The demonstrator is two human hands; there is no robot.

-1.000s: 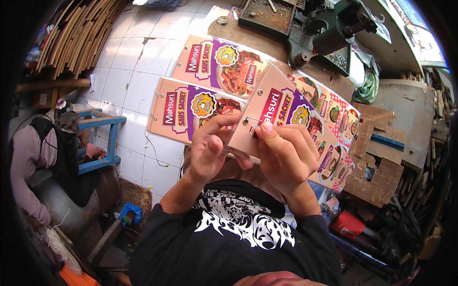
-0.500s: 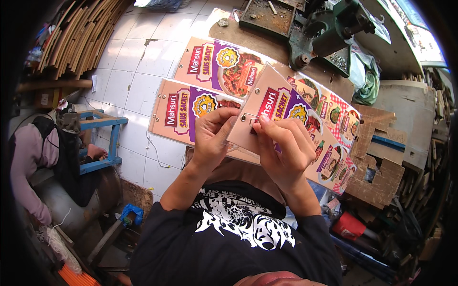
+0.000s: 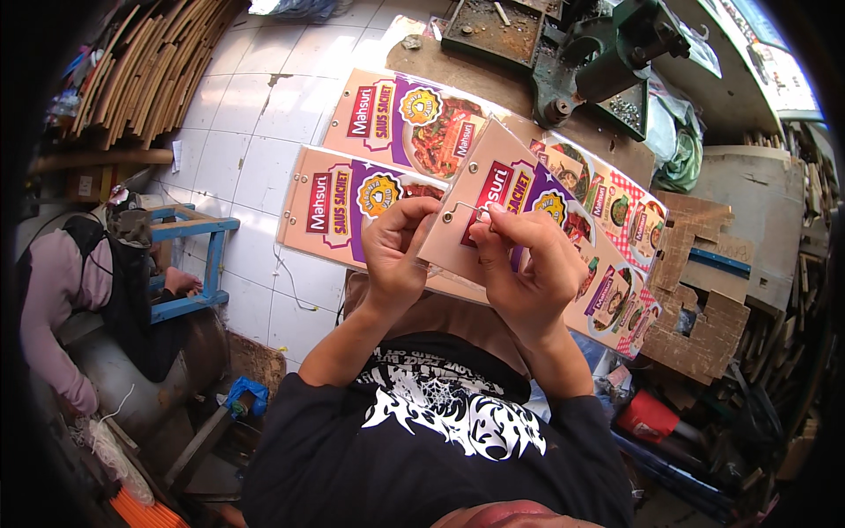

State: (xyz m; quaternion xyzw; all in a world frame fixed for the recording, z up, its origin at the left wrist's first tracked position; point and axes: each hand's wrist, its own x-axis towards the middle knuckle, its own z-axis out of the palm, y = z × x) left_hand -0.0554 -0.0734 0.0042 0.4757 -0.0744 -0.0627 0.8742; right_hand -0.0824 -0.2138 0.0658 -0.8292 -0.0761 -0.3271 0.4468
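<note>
A glossy printed sign sheet (image 3: 451, 246), peach with a purple panel and food pictures, is tilted up in front of me. My left hand (image 3: 394, 251) pinches its left edge between thumb and fingers. Close to that grip, a thin white string (image 3: 466, 206) runs out by a metal eyelet (image 3: 448, 216). My right hand (image 3: 532, 268) pinches the string over the sheet's face, its fingertips closed. How the string passes behind the sheet is hidden. Beneath lie similar sheets, one nearer (image 3: 295, 227) and one farther (image 3: 338, 128), with eyelets at their left corners.
A dark green hand press (image 3: 607, 79) stands at the far right, beside parts trays (image 3: 493, 35). Cut brown boards (image 3: 695, 290) lie at right. A blue stool (image 3: 216, 264) and a person's pink sleeve (image 3: 53, 308) are at left. Loose string (image 3: 283, 264) trails over white tiles.
My right hand has drawn slightly away from the eyelet, and more string shows between it and the sheet's edge. My left hand keeps its hold.
</note>
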